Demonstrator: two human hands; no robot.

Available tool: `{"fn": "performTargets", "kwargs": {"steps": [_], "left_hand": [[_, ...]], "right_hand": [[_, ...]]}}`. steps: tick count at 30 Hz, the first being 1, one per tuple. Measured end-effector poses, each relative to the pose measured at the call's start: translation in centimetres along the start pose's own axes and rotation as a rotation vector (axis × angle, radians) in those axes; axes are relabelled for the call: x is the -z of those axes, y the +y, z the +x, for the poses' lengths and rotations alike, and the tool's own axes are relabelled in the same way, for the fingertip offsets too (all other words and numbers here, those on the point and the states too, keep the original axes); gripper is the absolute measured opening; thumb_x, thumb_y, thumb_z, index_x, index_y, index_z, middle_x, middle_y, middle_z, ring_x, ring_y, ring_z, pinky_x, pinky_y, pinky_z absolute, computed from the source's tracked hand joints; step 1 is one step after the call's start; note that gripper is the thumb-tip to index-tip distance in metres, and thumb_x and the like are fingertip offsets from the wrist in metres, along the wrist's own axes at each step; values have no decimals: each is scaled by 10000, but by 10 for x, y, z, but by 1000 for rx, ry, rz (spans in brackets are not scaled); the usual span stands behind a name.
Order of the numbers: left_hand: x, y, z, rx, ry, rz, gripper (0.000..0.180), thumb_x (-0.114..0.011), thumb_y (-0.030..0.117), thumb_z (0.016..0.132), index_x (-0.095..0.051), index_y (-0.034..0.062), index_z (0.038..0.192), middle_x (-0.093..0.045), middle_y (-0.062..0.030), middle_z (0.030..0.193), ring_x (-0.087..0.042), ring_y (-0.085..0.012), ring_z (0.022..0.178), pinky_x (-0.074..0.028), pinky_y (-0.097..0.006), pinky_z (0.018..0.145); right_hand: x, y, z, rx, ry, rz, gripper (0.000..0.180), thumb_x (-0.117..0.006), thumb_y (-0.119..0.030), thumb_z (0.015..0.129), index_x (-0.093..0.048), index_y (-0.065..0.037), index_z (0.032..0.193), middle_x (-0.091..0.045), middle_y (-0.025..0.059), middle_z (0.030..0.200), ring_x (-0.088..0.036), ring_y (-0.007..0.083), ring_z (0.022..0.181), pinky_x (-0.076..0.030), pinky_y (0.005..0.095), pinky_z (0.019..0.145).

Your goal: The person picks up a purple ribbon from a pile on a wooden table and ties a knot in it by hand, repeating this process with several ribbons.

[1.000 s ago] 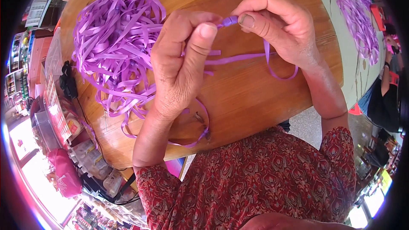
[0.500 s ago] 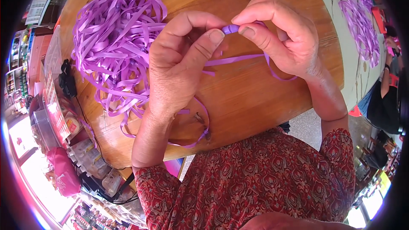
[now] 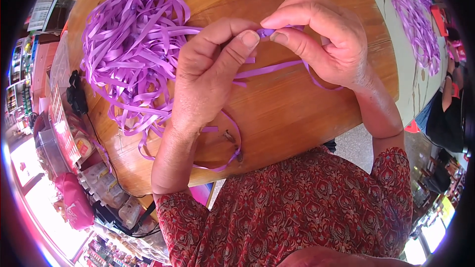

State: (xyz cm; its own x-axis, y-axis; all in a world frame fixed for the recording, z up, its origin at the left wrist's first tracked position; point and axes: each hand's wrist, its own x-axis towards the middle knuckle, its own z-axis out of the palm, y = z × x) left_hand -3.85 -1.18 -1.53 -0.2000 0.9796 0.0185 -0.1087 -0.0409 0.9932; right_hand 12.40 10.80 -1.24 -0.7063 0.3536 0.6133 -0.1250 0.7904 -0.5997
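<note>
Between my two hands, above the wooden table, is a short darker purple piece on a purple ribbon. My left hand pinches one end of it between thumb and forefinger. My right hand pinches the other end the same way, so only a small part shows between the fingertips. A purple ribbon runs below the hands and loops under the right palm. Left of my left hand lies a large tangled heap of purple ribbons, and one strand reaches toward my left fingers.
The wooden table has a curved edge close to my body. Another pile of purple ribbons lies on a pale surface at the right. A black cable plug, plastic bags and a pink bag are at the left. A person stands far right.
My right hand has shifted slightly left, and the fingertips of both hands are closer together. Less of the dark purple piece shows between them.
</note>
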Motion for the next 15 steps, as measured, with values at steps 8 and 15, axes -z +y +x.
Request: {"fn": "performTargets", "kwargs": {"steps": [8,15], "left_hand": [[5,-5,1,11,-63,-129,172,-603,77,944,-642,2,1093,-642,-34,877,-592,-104,751,-528,-246,689],[-1,-5,1,-44,-2,52,130,-605,74,950,-659,-2,1040,-615,9,839,-539,-57,760,-452,-199,675]], "right_hand": [[0,1,1,5,4,-53,281,-753,-24,756,-684,-19,1028,-653,85,833,-612,184,727,-482,277,637],[0,2,0,110,-5,-248,261,-769,-51,724,-693,-20,972,-636,77,809,-591,203,691,-470,297,598]]}}
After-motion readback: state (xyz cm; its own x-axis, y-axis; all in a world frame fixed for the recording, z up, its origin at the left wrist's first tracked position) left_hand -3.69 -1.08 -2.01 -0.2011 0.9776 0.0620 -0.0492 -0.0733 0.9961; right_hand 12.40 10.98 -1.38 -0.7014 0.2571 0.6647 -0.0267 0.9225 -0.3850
